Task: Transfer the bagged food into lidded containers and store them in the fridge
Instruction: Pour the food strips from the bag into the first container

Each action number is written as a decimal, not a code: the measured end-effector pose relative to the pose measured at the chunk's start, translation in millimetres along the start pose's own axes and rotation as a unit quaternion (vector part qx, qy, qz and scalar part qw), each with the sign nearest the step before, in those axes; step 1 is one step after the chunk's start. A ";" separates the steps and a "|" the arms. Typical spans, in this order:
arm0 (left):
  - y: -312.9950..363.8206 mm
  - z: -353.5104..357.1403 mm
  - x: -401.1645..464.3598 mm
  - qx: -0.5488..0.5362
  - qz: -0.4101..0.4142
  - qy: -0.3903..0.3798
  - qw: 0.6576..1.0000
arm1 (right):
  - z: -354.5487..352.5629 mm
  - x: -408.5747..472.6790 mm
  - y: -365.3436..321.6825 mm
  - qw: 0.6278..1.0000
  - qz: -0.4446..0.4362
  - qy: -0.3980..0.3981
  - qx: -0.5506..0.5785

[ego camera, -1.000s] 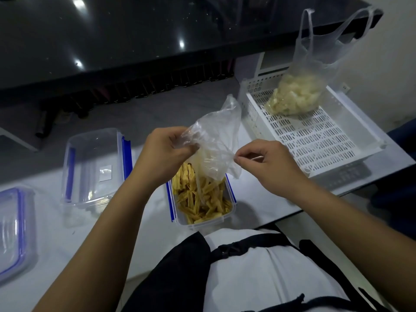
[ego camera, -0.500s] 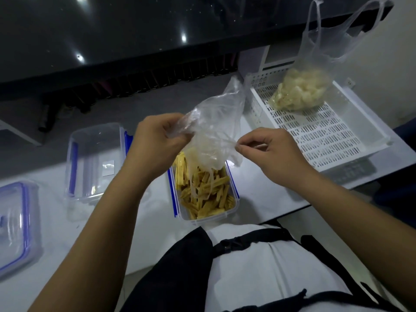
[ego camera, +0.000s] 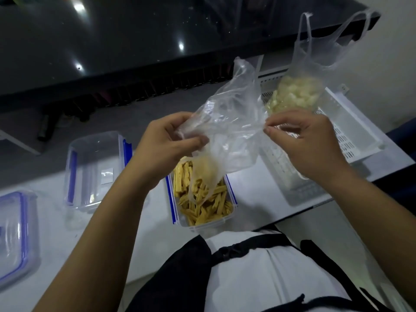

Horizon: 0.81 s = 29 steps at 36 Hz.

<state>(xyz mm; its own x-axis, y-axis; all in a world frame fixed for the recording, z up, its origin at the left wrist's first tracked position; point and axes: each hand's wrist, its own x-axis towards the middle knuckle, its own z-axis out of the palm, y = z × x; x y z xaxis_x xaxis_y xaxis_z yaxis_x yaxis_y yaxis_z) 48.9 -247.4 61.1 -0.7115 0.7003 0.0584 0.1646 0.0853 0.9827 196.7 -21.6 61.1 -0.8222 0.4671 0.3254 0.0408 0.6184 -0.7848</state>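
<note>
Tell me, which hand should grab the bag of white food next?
Right, probably. The right hand is beside the white food bag in the white tray. The left hand is farther away, holding the clear bag.

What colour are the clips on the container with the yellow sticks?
Blue, on the container, seen in the head view.
</note>
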 end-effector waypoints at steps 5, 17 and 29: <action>5.2 35.0 6.1 -0.065 -0.011 -0.067 0.996 | -40.7 2.6 17.4 0.995 0.006 0.057 -0.084; 10.0 165.2 23.8 0.035 0.034 -0.230 0.972 | -177.2 9.3 79.2 0.959 0.103 0.104 -0.243; 13.3 262.3 87.0 0.390 0.098 -0.137 0.905 | -150.6 60.9 167.4 0.947 0.100 -0.019 -0.303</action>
<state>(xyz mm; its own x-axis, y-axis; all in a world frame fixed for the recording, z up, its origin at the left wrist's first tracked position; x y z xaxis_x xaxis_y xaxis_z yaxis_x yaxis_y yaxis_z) 168.3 0.5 33.1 -0.4377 0.8966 0.0669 0.7778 0.3402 0.5285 239.0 205.5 28.9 -0.7823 0.5981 0.1742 0.5080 0.7743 -0.3773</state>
